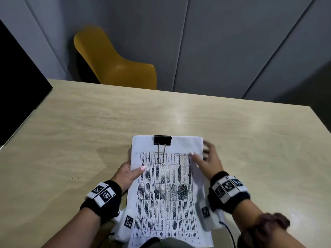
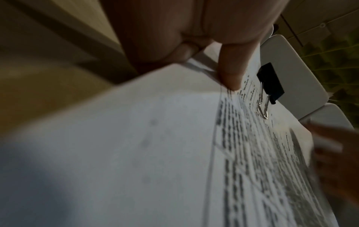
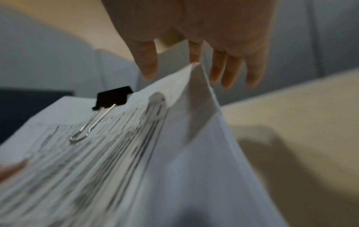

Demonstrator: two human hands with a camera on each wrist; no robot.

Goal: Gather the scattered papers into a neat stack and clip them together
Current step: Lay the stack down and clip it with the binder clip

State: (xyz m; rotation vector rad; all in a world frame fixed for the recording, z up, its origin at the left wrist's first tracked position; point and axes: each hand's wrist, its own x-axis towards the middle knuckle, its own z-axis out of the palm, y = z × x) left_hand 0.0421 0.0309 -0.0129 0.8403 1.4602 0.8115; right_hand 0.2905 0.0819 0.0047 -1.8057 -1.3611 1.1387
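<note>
The stack of papers [image 1: 166, 190] lies lengthwise toward the person on the pale wooden worktop [image 1: 89, 126], its near end reaching the bottom of the head view, and a black binder clip [image 1: 162, 140] already bites the middle of the far edge with one wire handle folded flat onto the printed table of the top sheet. The left hand [image 1: 128, 173] holds the stack's left edge, thumb laid on top and the other fingers out of sight beneath, probably to keep the sheets from shifting. The right hand [image 1: 206, 158] is loose and spread at the far right corner: the right wrist view shows its fingers [image 3: 219, 67] straight and gripping nothing, with that corner of the paper curling up toward them; whether a fingertip touches the sheet I cannot tell, as the hand is blurred. Judging by the seated clip and squared edges, the task looks all but finished, with only a check or smoothing of that lifted corner left. A yellow chair [image 1: 114, 63] stands beyond the worktop
</note>
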